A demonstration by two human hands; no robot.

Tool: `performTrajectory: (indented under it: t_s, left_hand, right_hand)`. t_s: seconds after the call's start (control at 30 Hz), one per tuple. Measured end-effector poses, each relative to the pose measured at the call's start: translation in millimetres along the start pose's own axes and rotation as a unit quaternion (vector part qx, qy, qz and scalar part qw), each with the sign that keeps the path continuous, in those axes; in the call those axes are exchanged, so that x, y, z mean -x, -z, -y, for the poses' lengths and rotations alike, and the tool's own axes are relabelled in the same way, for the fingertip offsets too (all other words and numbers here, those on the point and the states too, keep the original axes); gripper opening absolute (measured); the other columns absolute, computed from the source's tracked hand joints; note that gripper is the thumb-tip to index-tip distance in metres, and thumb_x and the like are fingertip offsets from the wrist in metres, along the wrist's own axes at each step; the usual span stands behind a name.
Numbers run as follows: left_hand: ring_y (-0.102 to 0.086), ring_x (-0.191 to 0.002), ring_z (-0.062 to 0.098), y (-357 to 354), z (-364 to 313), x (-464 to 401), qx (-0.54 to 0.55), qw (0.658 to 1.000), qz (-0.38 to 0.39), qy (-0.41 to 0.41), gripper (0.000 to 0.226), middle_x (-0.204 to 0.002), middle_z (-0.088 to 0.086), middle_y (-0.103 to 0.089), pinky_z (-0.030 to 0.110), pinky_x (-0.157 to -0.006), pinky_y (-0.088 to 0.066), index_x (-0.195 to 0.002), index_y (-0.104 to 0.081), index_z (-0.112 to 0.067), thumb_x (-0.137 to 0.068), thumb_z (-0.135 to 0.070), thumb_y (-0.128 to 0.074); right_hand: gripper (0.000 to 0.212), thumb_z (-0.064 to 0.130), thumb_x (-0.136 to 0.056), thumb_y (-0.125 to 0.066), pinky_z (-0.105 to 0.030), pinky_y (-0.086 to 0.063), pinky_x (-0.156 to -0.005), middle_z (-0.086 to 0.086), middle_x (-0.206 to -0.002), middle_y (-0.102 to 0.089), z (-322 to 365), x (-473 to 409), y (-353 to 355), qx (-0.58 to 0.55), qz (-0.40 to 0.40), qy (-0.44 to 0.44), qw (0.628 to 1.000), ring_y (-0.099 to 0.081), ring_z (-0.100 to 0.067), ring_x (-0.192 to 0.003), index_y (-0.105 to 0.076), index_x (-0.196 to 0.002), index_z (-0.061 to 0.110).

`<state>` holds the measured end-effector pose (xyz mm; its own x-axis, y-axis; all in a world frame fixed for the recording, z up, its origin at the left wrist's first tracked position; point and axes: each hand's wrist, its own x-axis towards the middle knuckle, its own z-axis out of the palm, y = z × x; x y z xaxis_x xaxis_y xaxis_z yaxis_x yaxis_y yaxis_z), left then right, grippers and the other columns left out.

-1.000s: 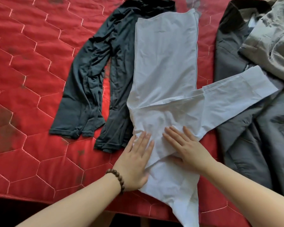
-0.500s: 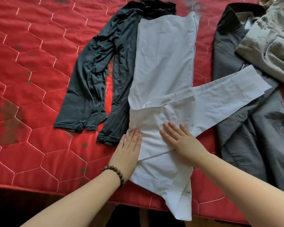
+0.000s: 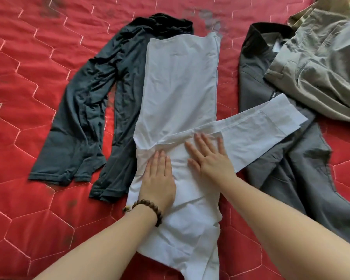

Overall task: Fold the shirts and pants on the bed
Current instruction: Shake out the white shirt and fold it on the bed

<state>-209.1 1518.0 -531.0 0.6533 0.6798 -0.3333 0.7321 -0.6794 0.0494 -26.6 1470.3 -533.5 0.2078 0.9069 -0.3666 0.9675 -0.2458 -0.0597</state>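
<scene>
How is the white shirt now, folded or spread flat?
Partly folded: the white shirt is a narrow strip, one sleeve still out across the grey shirt.

Almost the whole view was taken up by a red quilted bed cover (image 3: 28, 81), stitched in pale lines into large hexagons. Dark, smudged stains were seen on it at the upper left, near the top centre and toward the near left edge. Soft, even light was cast, and below the cover's near edge only darkness was shown.
</scene>
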Motion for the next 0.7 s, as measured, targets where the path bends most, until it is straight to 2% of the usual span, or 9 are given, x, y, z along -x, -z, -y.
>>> performTrajectory:
  t_s: [0.1,0.2,0.23,0.3,0.37,0.43,0.57,0.63,0.7]
  left_hand:
    - [0.015,-0.145,0.032,3,-7,-8,-0.017,0.998,-0.047,-0.031,0.064,-0.158,0.019,0.011,0.045,-0.116,0.014,-0.149,0.005,-0.002,-0.098,-0.033,-0.019]
    - [0.013,-0.146,0.029,8,-10,-34,-0.037,0.997,-0.039,-0.057,0.058,-0.159,0.015,0.009,0.046,-0.116,0.013,-0.151,0.005,-0.006,-0.101,-0.026,-0.017]
    - [0.004,-0.147,0.029,12,-12,-45,-0.036,0.997,-0.045,-0.056,0.056,-0.160,0.014,0.000,0.046,-0.118,0.009,-0.152,-0.002,-0.008,-0.101,-0.023,-0.019]
    - [-0.028,-0.138,0.028,22,-15,-64,-0.015,0.997,-0.062,-0.039,0.046,-0.149,0.010,-0.033,0.044,-0.115,-0.014,-0.145,-0.029,-0.014,-0.099,-0.020,-0.030]
    - [-0.048,-0.109,0.026,30,-17,-78,-0.008,0.995,-0.092,-0.026,0.027,-0.119,0.005,-0.054,0.039,-0.096,-0.032,-0.120,-0.051,-0.016,-0.097,-0.022,-0.039]
    - [-0.050,-0.095,0.024,33,-15,-86,-0.010,0.995,-0.099,-0.020,0.020,-0.104,0.002,-0.056,0.037,-0.083,-0.031,-0.107,-0.052,-0.017,-0.097,-0.028,-0.039]
    - [-0.050,-0.094,0.021,31,-8,-92,-0.015,0.997,-0.074,-0.018,0.022,-0.102,-0.001,-0.055,0.034,-0.080,-0.028,-0.107,-0.047,-0.017,-0.099,-0.031,-0.033]
    - [-0.051,-0.083,0.023,32,-7,-91,0.032,0.993,-0.113,-0.022,0.017,-0.093,0.003,-0.059,0.034,-0.074,-0.028,-0.100,-0.050,-0.013,-0.098,-0.024,-0.037]
    - [-0.040,-0.062,0.022,36,-8,-90,0.091,0.982,-0.164,-0.023,0.011,-0.074,0.008,-0.060,0.032,-0.064,-0.027,-0.088,-0.052,-0.008,-0.096,-0.013,-0.047]
  right_hand:
    - [0.056,0.049,-0.101,-0.019,-0.050,0.014,-0.115,0.004,-0.161,0.009,-40,-7,12,-0.003,-0.008,-0.017,1.000,0.011,-0.013,-0.147,0.001,-0.152,0.035]
    - [0.055,0.038,-0.102,-0.030,-0.049,0.006,-0.117,0.001,-0.162,-0.004,-84,-15,32,-0.024,-0.029,-0.044,0.998,-0.004,-0.018,-0.148,-0.012,-0.153,0.028]
    - [0.054,0.036,-0.101,-0.034,-0.050,0.004,-0.118,-0.001,-0.160,-0.014,-99,-19,38,-0.026,-0.031,-0.059,0.997,-0.011,-0.021,-0.147,-0.019,-0.152,0.025]
    - [0.051,0.038,-0.097,-0.046,-0.050,-0.002,-0.118,-0.005,-0.149,-0.034,-123,-29,48,0.007,-0.029,-0.062,0.998,-0.027,-0.026,-0.139,-0.036,-0.144,0.020]
    - [0.047,0.039,-0.091,-0.057,-0.048,-0.009,-0.116,-0.009,-0.128,-0.047,-139,-38,53,0.052,-0.044,-0.042,0.997,-0.039,-0.031,-0.124,-0.047,-0.131,0.015]
    - [0.043,0.040,-0.088,-0.063,-0.044,-0.022,-0.109,-0.010,-0.114,-0.050,-150,-42,56,0.084,-0.063,-0.036,0.994,-0.044,-0.032,-0.111,-0.052,-0.119,0.012]
    - [0.043,0.049,-0.086,-0.061,-0.040,-0.030,-0.088,-0.011,-0.104,-0.053,-164,-45,55,0.107,-0.068,0.014,0.992,-0.046,-0.031,-0.100,-0.055,-0.101,0.009]
    - [0.041,0.049,-0.088,-0.059,-0.039,-0.030,-0.084,-0.007,-0.103,-0.056,-168,-49,58,0.106,-0.057,0.026,0.992,-0.047,-0.029,-0.101,-0.055,-0.103,0.011]
    - [0.033,0.047,-0.091,-0.055,-0.037,-0.030,-0.082,-0.002,-0.099,-0.062,-174,-56,63,0.115,-0.041,0.031,0.992,-0.048,-0.027,-0.101,-0.055,-0.102,0.017]
